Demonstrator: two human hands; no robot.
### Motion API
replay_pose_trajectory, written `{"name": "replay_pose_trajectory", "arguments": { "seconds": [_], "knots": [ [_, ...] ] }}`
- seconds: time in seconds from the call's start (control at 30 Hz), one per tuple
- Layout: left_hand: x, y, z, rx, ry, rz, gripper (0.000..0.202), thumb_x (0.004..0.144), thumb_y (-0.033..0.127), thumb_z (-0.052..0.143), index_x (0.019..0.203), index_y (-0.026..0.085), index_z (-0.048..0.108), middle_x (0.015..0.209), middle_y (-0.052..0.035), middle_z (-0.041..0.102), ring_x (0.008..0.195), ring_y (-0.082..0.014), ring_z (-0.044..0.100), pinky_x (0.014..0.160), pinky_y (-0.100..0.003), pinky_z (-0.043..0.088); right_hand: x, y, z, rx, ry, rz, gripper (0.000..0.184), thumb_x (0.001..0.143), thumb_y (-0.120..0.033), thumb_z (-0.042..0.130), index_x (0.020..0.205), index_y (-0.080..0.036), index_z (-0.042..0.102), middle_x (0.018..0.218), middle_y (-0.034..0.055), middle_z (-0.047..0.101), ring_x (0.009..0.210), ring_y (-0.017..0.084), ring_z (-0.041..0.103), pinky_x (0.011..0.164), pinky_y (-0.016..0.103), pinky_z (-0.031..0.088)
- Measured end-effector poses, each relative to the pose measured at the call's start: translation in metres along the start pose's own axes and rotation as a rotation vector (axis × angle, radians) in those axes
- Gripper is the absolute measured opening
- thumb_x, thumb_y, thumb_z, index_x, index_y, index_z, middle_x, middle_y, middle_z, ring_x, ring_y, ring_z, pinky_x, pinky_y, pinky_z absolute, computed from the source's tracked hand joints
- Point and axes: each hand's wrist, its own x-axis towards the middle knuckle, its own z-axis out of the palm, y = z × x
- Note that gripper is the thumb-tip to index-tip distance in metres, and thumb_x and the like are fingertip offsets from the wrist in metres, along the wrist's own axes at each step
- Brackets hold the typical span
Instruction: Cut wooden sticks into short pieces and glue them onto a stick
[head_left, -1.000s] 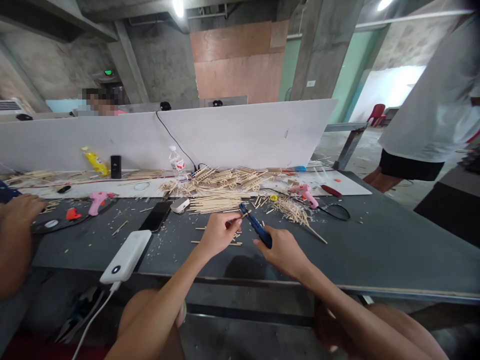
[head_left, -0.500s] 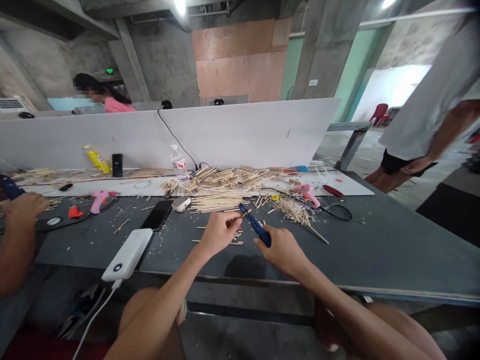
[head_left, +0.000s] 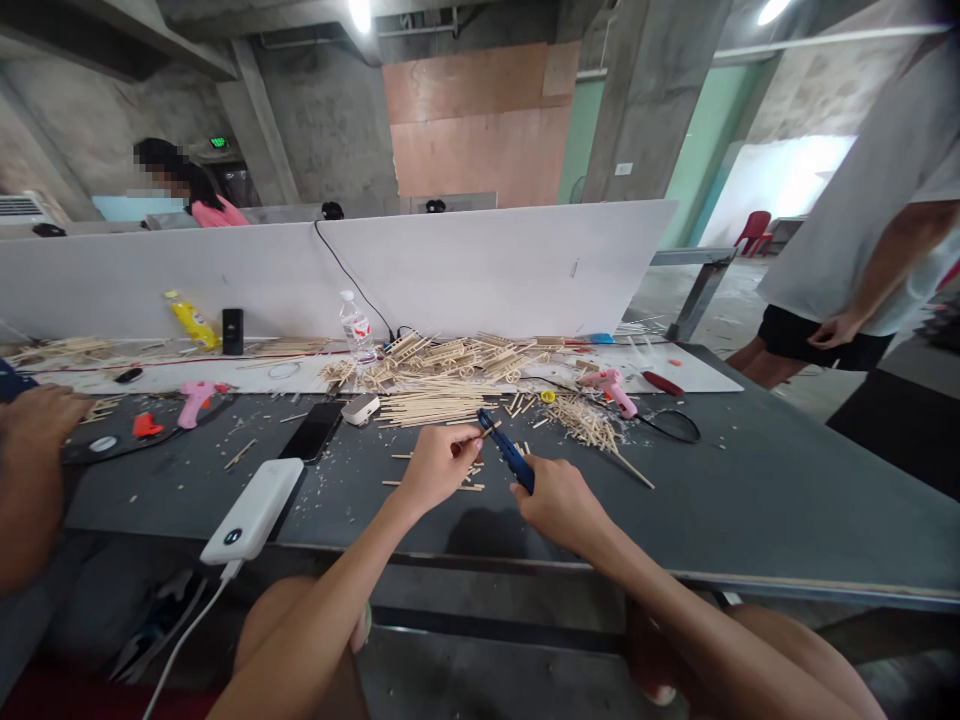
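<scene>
Above the table (head_left: 750, 490), near centre, the right hand (head_left: 564, 508) now clenches the blue pliers (head_left: 512, 455) tighter, seemingly biting the stick (head_left: 491, 430) pinched in fingers of the left hand (head_left: 437, 465).

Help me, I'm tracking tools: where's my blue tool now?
In the head view, just right of centre: the blue tool is in your right hand, its tip by the stick in your left hand.

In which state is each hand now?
Left hand: closed, holding a thin wooden stick.
Right hand: closed around a blue pliers-like tool.
</scene>
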Motion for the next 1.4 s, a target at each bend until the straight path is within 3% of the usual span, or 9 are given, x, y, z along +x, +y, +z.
{"name": "replay_pose_trajectory", "arguments": {
  "seconds": [0.13,0.27,0.47,0.67,0.83,0.9,1.03,1.2,1.4],
  "knots": [
    [0.0,-0.004,0.002,-0.023,0.0,-0.018,0.028,0.089,0.032,0.049,0.085,0.015,0.071,0.066,-0.003,0.067,0.054,-0.0136,0.055,0.051,-0.021,0.035,0.002,0.0,0.001,0.009,-0.015,-0.003,0.028,0.081,-0.029,0.054,0.101,-0.014,0.067,0.086,0.0156,0.071,0.08,0.027,0.067,0.066,0.032,0.04],
    [0.0,-0.004,0.0,-0.049,-0.024,-0.029,0.028,0.09,0.034,0.048,0.082,0.016,0.068,0.064,-0.0022,0.064,0.053,-0.0132,0.054,0.051,-0.022,0.035,0.001,0.0,0.0,0.019,-0.034,0.01,0.022,0.08,-0.028,0.055,0.094,-0.015,0.067,0.084,0.0145,0.071,0.078,0.027,0.067,0.063,0.03,0.038],
    [-0.001,0.004,-0.012,-0.083,-0.152,-0.034,0.036,0.091,0.043,0.044,0.074,0.016,0.061,0.061,-0.0009,0.061,0.048,-0.0112,0.049,0.05,-0.022,0.034,-0.001,0.001,-0.003,0.017,-0.024,0.007,0.019,0.081,-0.029,0.056,0.092,-0.016,0.066,0.083,0.013,0.071,0.077,0.025,0.067,0.061,0.029,0.037],
    [0.0,0.004,-0.011,-0.186,-0.163,-0.064,0.039,0.093,0.046,0.042,0.068,0.017,0.052,0.052,0.0045,0.039,0.044,-0.0079,0.032,0.048,-0.022,0.026,-0.001,0.003,-0.003,0.042,0.03,-0.035,0.018,0.083,-0.032,0.056,0.089,-0.018,0.066,0.078,0.0095,0.071,0.073,0.022,0.065,0.06,0.027,0.034],
    [0.001,0.004,-0.009,-0.367,-0.23,-0.147,0.038,0.093,0.048,0.042,0.091,0.016,0.062,0.051,0.0079,0.026,0.043,-0.0069,0.02,0.045,-0.021,0.02,-0.005,0.006,-0.006,0.105,0.089,-0.084,0.013,0.083,-0.03,0.056,0.084,-0.019,0.063,0.072,0.0053,0.069,0.066,0.019,0.062,0.058,0.026,0.032],
    [0.001,0.005,-0.009,-0.377,-0.225,-0.144,0.038,0.093,0.047,0.043,0.092,0.016,0.063,0.051,0.0078,0.027,0.043,-0.0067,0.02,0.045,-0.021,0.02,-0.006,0.007,-0.007,0.126,0.1,-0.094,0.013,0.083,-0.031,0.056,0.084,-0.02,0.063,0.07,0.0042,0.068,0.064,0.018,0.061,0.058,0.026,0.032],
    [0.001,0.005,-0.006,-0.278,-0.136,-0.075,0.036,0.091,0.043,0.05,0.073,0.014,0.063,0.051,0.004,0.041,0.045,-0.0065,0.034,0.047,-0.02,0.027,-0.008,0.009,-0.009,0.154,0.1,-0.117,0.015,0.083,-0.032,0.055,0.08,-0.02,0.063,0.064,0.0019,0.064,0.059,0.016,0.056,0.056,0.025,0.03],
    [0.0,0.007,-0.005,-0.192,-0.048,-0.052,0.03,0.089,0.038,0.054,0.09,0.014,0.072,0.054,0.0,0.057,0.049,-0.0111,0.051,0.051,-0.021,0.038,-0.007,0.009,-0.008,0.162,0.11,-0.118,0.016,0.083,-0.033,0.056,0.08,-0.019,0.063,0.063,0.0017,0.063,0.056,0.015,0.054,0.055,0.025,0.029],
    [-0.003,0.012,-0.009,-0.131,-0.055,-0.026,0.035,0.09,0.035,0.051,0.069,0.014,0.069,0.057,-0.0018,0.062,0.044,-0.0081,0.045,0.046,-0.019,0.031,-0.006,0.009,-0.004,0.125,0.119,-0.122,0.017,0.083,-0.034,0.055,0.083,-0.019,0.064,0.063,0.0029,0.064,0.057,0.016,0.055,0.055,0.026,0.028]
  ]
}}
